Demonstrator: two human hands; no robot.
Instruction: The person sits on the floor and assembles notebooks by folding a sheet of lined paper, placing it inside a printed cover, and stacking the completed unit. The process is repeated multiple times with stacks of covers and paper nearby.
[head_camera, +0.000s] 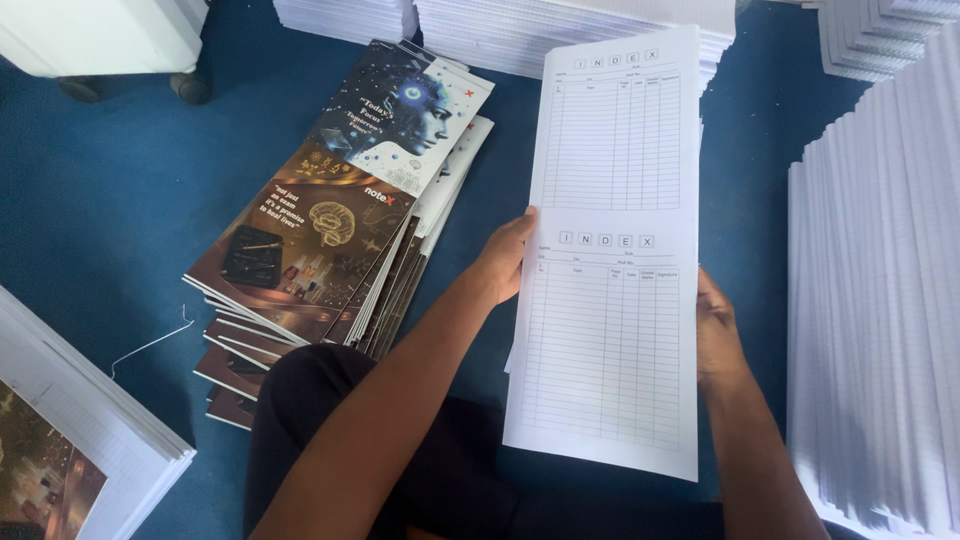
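Note:
A tall white stack of sheets (612, 250), its top sheet printed with two ruled tables one above the other, is held up in front of me. My left hand (505, 258) grips its left edge near the middle. My right hand (716, 335) grips its right edge, lower down, with the fingers behind the paper. To the left, on the blue floor (120, 190), lies a fanned pile of printed covers (330, 220) in dark brown and blue-black, showing a brain picture and a robotic head picture.
High piles of white lined paper stand at the right (875, 330), along the top (520, 30) and at the bottom left (70, 400). A white unit on castors (100, 40) is at top left. A loose thread (150, 343) lies on the floor. My dark-clothed leg (400, 470) is below.

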